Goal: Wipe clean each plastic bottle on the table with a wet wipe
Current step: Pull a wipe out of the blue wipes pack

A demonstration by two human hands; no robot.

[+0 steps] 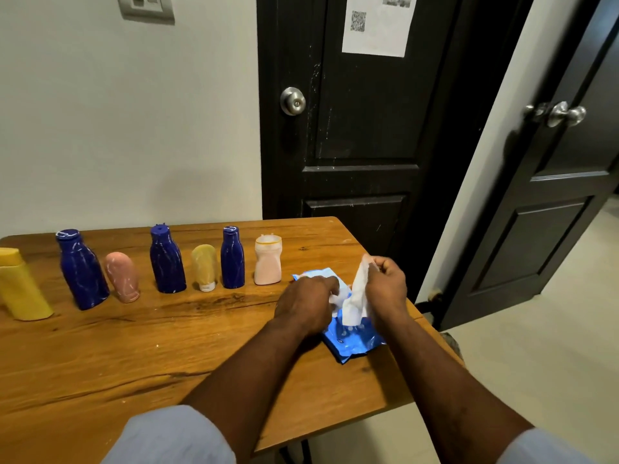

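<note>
While your right grip (385,283) pinches the wipe (356,296), pull it free of the pack (355,343).
Let the left grip (306,304), fingers curled on the pack, press it to the table (134,363). Draw the half-out wipe straight up so the next sheet isn't dragged along. Seven bottles (167,262) stand in a row to your left, apart from both grips.

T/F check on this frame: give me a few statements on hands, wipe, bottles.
1. The right hand pinches a wipe. True.
2. The left hand holds a blue bottle. False: it holds down the pack.
3. Three blue bottles stand on the table. True.
4. The pack lies left of all the bottles. False: it lies to their right.
</note>
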